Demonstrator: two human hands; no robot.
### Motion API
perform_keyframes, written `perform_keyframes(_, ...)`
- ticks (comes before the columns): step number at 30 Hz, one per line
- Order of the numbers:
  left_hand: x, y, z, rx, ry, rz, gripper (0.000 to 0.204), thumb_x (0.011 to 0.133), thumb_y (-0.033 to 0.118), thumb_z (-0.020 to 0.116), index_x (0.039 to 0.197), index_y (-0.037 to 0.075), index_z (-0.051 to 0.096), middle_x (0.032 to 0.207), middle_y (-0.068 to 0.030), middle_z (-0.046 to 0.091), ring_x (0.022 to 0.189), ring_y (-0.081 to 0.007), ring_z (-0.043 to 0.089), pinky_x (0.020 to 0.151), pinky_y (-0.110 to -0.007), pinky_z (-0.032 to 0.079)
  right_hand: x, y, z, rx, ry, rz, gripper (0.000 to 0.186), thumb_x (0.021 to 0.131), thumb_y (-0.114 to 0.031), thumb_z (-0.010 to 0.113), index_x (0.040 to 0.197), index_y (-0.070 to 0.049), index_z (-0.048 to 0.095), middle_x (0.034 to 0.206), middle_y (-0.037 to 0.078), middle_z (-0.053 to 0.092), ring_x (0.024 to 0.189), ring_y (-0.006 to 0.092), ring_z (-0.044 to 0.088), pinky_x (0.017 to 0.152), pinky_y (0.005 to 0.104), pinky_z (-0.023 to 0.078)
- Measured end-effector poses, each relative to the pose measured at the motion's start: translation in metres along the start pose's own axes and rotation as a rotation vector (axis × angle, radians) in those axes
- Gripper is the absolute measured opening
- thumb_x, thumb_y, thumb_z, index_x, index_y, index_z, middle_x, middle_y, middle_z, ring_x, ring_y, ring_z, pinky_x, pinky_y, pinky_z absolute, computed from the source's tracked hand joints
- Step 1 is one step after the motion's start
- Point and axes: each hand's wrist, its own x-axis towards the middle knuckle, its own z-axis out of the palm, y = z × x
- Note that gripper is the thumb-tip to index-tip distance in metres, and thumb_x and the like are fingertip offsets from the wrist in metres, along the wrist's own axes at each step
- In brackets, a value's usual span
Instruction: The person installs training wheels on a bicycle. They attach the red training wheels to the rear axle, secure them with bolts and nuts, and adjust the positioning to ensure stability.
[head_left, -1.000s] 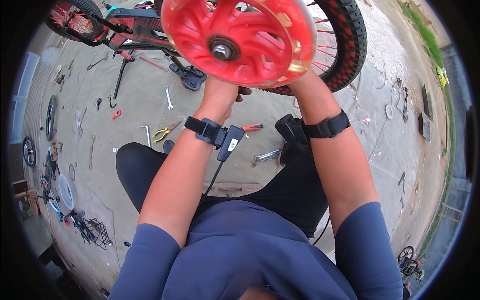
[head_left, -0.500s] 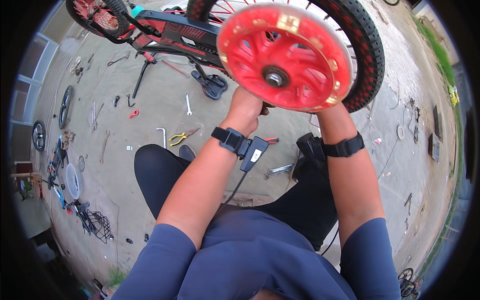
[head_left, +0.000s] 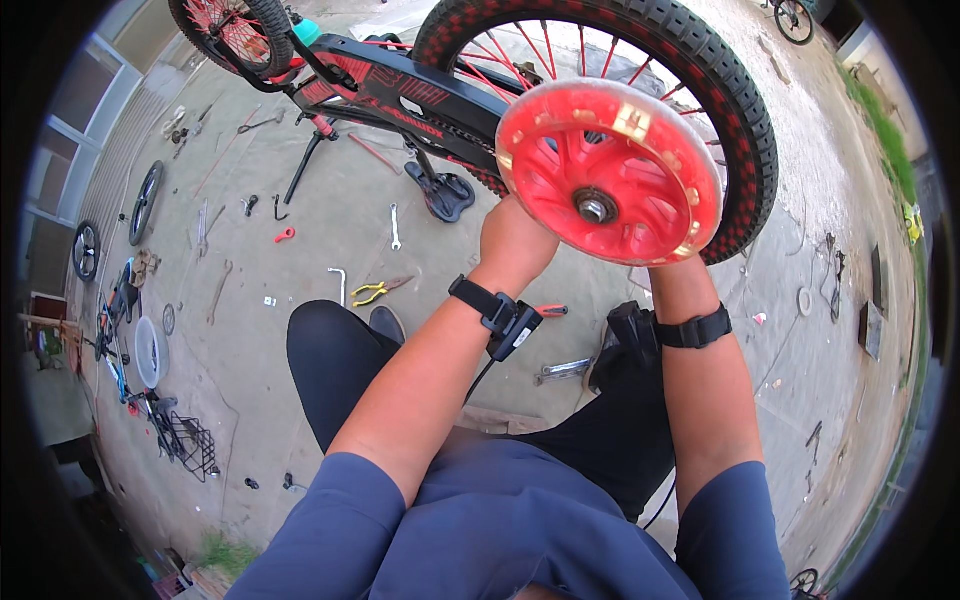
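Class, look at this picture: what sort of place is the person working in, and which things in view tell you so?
Probably an outdoor bicycle repair yard. A red-and-black bicycle lies on the concrete floor, hand tools such as a wrench and yellow-handled pliers are scattered about, and spare wheels stand by the wall.

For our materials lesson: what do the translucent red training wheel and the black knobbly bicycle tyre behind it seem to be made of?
Translucent red training wheel: probably moulded plastic, glossy; light glows through its ribs, and a metal-looking hub sits at the centre. Black knobbly bicycle tyre: likely rubber, matt, with raised tread blocks and red sidewall markings.
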Motion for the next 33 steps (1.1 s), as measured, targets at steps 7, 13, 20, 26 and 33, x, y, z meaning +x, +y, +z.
perform_keyframes(7, 0.002, -0.008, 0.001, -0.356, -0.149, -0.206, 0.024, 0.092, 0.027, 0.06, 0.094, 0.003, 0.066, 0.077, -0.0144, 0.069, 0.071, -0.0279, 0.068, 0.057, -0.039, 0.048, -0.001, 0.004, 0.004, 0.065, -0.036, -0.101, 0.034, 0.087, -0.009, 0.07, 0.119, 0.002, 0.064, 0.105, 0.008, 0.072, 0.092, 0.0127, 0.067, 0.081, 0.0304, 0.054)
perform_keyframes(13, 0.003, 0.019, 0.001, -1.238, -0.164, -0.875, 0.024, 0.099, 0.035, 0.057, 0.093, 0.012, 0.063, 0.07, 0.0003, 0.063, 0.057, -0.0112, 0.054, 0.048, -0.026, 0.036, -0.011, -0.001, 0.003, 0.318, -0.082, -0.032, 0.039, 0.087, -0.008, 0.071, 0.123, 0.003, 0.06, 0.109, 0.007, 0.068, 0.095, 0.0128, 0.064, 0.084, 0.0292, 0.052)
perform_keyframes(20, 0.004, 0.013, 0.006, -1.409, -0.152, -0.941, 0.019, 0.099, 0.033, 0.058, 0.091, 0.016, 0.062, 0.07, 0.0032, 0.06, 0.057, -0.0097, 0.05, 0.049, -0.025, 0.035, -0.019, -0.007, 0.003, 0.394, -0.051, 0.062, 0.045, 0.085, -0.009, 0.074, 0.126, 0.003, 0.059, 0.106, 0.005, 0.069, 0.091, 0.0112, 0.063, 0.08, 0.0283, 0.053)
perform_keyframes(26, 0.001, 0.021, -0.001, -1.217, -0.151, -0.778, 0.016, 0.097, 0.028, 0.061, 0.095, 0.013, 0.064, 0.074, 0.0034, 0.061, 0.06, -0.009, 0.051, 0.051, -0.026, 0.039, 0.004, 0.031, 0.0, 0.1, -0.052, -0.017, 0.047, 0.083, -0.009, 0.076, 0.126, 0.002, 0.059, 0.104, 0.004, 0.068, 0.09, 0.0109, 0.063, 0.081, 0.0279, 0.053)
perform_keyframes(33, -0.001, -0.012, 0.021, -0.483, 0.083, -0.133, 0.032, 0.09, 0.029, 0.07, 0.1, 0.001, 0.06, 0.088, -0.019, 0.07, 0.082, -0.0344, 0.068, 0.067, -0.041, 0.054, -0.029, -0.019, 0.001, 0.618, -0.082, 0.034, 0.051, 0.082, -0.011, 0.078, 0.127, 0.002, 0.058, 0.108, 0.005, 0.068, 0.094, 0.012, 0.063, 0.085, 0.0286, 0.052)
